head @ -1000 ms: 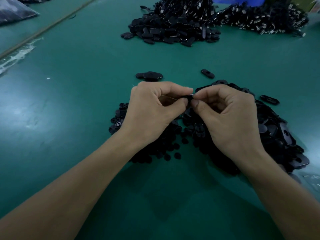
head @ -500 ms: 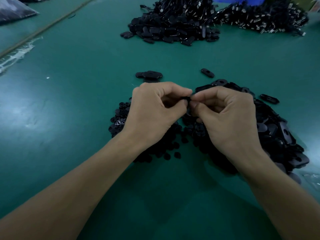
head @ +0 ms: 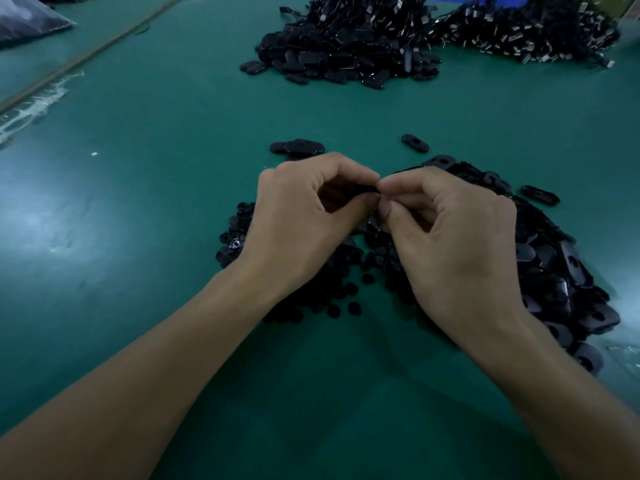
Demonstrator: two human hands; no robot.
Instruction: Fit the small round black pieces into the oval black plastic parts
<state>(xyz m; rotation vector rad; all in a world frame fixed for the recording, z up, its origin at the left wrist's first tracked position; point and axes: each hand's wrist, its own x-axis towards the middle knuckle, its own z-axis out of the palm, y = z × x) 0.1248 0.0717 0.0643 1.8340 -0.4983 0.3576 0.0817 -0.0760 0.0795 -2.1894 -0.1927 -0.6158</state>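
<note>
Left hand (head: 304, 220) and right hand (head: 453, 244) both pinch one black part (head: 362, 188), fingertips meeting, over two heaps: round pieces (head: 346, 292), oval parts (head: 561, 268). Two bigger piles (head: 346, 53) sit farther back.

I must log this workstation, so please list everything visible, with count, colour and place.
table: one, green, under everything
round pieces: one heap, black, near, left of centre
oval parts: one heap, black, near right
loose ovals: a few, black, mid-table
far piles: two, black with metal bits, far edge
plastic bag: one, grey, far left corner
held part: one, black, pinched at centre
left hand: one, bare, pinching held part
right hand: one, bare, pinching held part
</note>
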